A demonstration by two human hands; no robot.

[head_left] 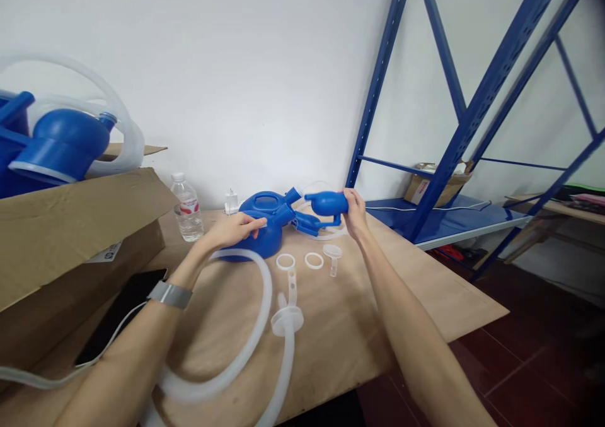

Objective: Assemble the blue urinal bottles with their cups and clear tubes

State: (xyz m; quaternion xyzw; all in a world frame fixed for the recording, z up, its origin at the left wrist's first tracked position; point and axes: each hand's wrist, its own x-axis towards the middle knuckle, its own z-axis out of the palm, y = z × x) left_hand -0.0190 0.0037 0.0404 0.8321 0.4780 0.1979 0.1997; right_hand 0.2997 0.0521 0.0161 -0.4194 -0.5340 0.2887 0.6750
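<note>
My right hand (355, 211) is closed around the right end of a blue bulb-shaped part (326, 204), held above the table. Over a blue bottle (267, 241) with a handle, my left hand (239, 228) has its fingers pressed together at the bottle's side; its grip is partly hidden. Another blue part (308, 224) lies between the bottle and the held part. Two white rings (314, 261) and a small clear stemmed piece (333, 251) lie nearer me. A translucent hose (287, 364) passes by a white disc (287, 321) with a perforated stem.
An open cardboard box (89, 225) with blue parts and hoses stands at the left. Beside it are a water bottle (190, 211) and a black tablet-like object (118, 313). A blue metal shelf (454, 219) stands at the right, past the wooden table (425, 282).
</note>
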